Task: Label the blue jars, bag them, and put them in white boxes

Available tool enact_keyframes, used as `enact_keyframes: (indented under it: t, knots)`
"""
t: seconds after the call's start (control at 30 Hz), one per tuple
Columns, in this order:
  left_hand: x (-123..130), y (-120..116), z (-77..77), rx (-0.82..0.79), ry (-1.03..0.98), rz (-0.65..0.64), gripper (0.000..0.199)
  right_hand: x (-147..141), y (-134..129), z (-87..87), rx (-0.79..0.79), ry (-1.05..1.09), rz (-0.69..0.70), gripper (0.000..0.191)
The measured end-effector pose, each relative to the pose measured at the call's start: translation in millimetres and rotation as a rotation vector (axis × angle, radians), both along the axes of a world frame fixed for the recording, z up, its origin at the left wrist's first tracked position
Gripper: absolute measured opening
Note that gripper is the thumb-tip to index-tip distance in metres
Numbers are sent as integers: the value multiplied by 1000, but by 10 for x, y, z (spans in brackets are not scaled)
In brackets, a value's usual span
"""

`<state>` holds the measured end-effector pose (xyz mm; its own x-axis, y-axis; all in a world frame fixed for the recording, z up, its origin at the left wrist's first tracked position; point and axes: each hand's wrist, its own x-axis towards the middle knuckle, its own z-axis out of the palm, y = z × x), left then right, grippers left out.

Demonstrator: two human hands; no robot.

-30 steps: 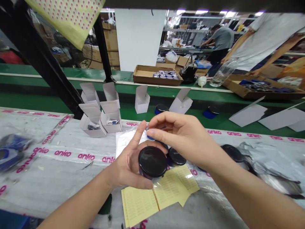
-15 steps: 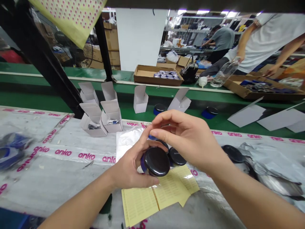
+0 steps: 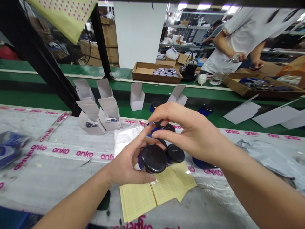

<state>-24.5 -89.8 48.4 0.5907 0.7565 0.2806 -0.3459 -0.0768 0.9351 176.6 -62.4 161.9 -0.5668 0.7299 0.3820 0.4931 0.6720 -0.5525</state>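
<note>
My left hand point(image 3: 128, 162) is wrapped round a blue jar with a glossy black lid point(image 3: 153, 158), tilted lid toward me. Above it, my right hand point(image 3: 188, 130) is raised with thumb and fingers curved toward my left fingertips; whatever lies between them is too small to make out. Behind and beside the held jar stand more black-lidded jars point(image 3: 175, 153). Yellow sticker sheets point(image 3: 138, 200) lie under my left hand on the plastic-covered table. A white plastic bag point(image 3: 125, 138) is just left of the jars.
Open white boxes point(image 3: 109, 116) stand at the back left, others point(image 3: 137, 98) on the green surface point(image 3: 124, 108). Cardboard trays point(image 3: 145, 74) sit beyond. At right is a grey plastic bag point(image 3: 262, 159). A person point(image 3: 238, 38) across the bench holds a clear bottle point(image 3: 221, 71).
The right hand has shifted slightly, its index finger reaching nearer the left fingertips. A blue jar now shows beneath my right wrist. The person across has leaned left.
</note>
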Motion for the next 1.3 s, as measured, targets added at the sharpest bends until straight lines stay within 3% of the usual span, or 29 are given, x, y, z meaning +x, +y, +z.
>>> enact_keyframes:
  t: [0.3,0.47,0.67,0.8,0.9,1.13,1.3]
  knots:
    - [-6,27,22,-23,18,-34,105,35,38,-44,18,-3,57,15]
    - [5,43,-35,-20,-75,-80,105,84,42,-57,-86,72,71,9]
    - [-2,36,-18,7,-49,-20,117,195,-55,24,-389,247,15,11]
    - [-15,34,-9,102,20,66,114,249,-90,51,-749,124,40,12]
    - [-11,30,-17,184,82,120,110,256,-66,38,-856,79,35,10]
    - [18,30,-45,207,109,124,106,262,15,56,-862,-36,56,9]
    - [-9,65,-42,71,10,94,108,287,11,91,-821,13,30,12]
